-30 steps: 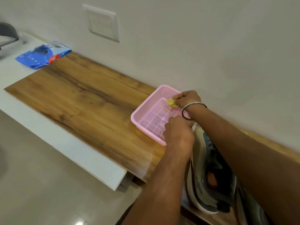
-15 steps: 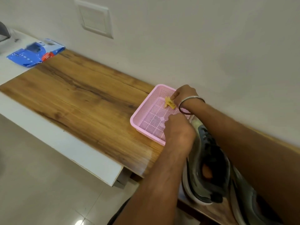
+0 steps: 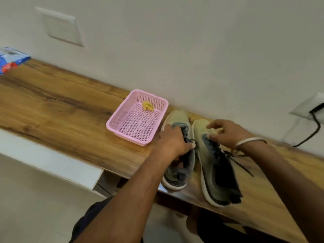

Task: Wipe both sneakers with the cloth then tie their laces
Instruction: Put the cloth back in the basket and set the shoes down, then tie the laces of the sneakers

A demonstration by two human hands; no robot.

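Two sneakers (image 3: 178, 155) right of the basket (image 3: 136, 118), cloth (image 3: 147, 106) inside it. My left hand (image 3: 172, 141) pinches a lace (image 3: 190, 140); right hand (image 3: 228, 132) loose, empty. Tying step, imo; next needs 2nd lace end.

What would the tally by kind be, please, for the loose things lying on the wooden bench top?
Grey-green mesh sneakers with white soles: 2
Pink perforated plastic basket: 1
Crumpled yellow cloth, inside the basket: 1
Blue printed packet, at the far left end: 1
Total: 5
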